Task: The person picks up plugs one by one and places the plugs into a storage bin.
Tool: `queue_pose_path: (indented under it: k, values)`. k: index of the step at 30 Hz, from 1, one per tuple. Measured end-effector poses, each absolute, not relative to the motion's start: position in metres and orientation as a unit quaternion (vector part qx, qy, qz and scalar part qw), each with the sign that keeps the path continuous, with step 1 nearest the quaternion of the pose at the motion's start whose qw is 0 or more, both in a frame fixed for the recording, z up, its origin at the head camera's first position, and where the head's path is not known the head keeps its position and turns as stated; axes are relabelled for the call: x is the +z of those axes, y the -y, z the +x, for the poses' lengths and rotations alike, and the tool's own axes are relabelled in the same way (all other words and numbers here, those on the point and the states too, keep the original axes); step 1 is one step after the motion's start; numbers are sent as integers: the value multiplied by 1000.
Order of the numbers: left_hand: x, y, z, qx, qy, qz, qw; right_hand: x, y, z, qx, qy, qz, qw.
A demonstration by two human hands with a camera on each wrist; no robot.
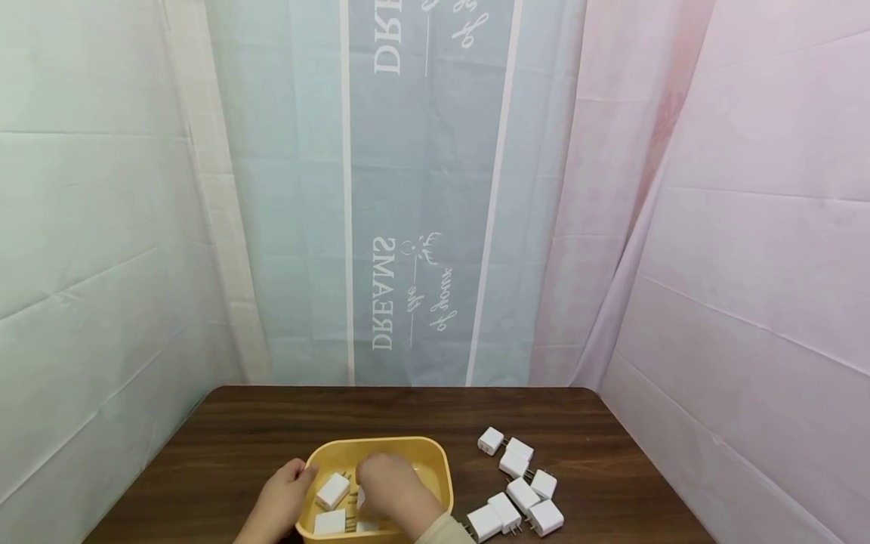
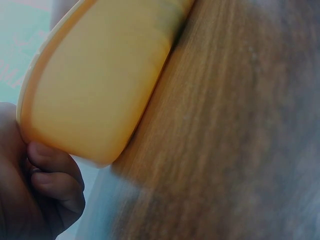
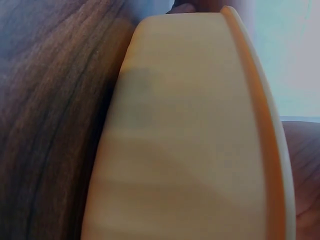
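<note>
A yellow plastic bin (image 1: 443, 472) stands on the table, with several white wall chargers inside. My left hand (image 1: 280, 499) grips its left rim; in the left wrist view the fingers (image 2: 57, 185) curl against the bin's corner. My right hand (image 1: 394, 487) reaches down into the bin, fingers bent around a white charger (image 1: 361, 496) that shows partly at its left side. Left of it lie two more chargers, one tilted (image 1: 333, 491) and one near the front wall (image 1: 330, 521). In the right wrist view the bin's outer wall (image 3: 185, 130) covers most of that hand.
Right of the bin, several white chargers (image 1: 522, 495) lie in a loose cluster on the dark wooden table (image 1: 285, 415), prongs pointing different ways. A lettered curtain (image 1: 421, 189) hangs behind the table, and pale cloth (image 1: 761, 249) closes the sides.
</note>
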State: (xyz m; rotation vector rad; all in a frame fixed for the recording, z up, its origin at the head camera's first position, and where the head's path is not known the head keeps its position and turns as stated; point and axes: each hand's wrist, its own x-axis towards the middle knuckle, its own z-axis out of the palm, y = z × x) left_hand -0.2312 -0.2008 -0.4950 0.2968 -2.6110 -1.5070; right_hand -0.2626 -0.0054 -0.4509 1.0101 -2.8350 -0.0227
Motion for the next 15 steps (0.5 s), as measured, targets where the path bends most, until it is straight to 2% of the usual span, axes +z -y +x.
queue_pose_path:
  k: [15]
  values:
    - [-496, 202, -232, -507, 855, 99, 51, -457, 7, -261, -28, 931, 357, 71]
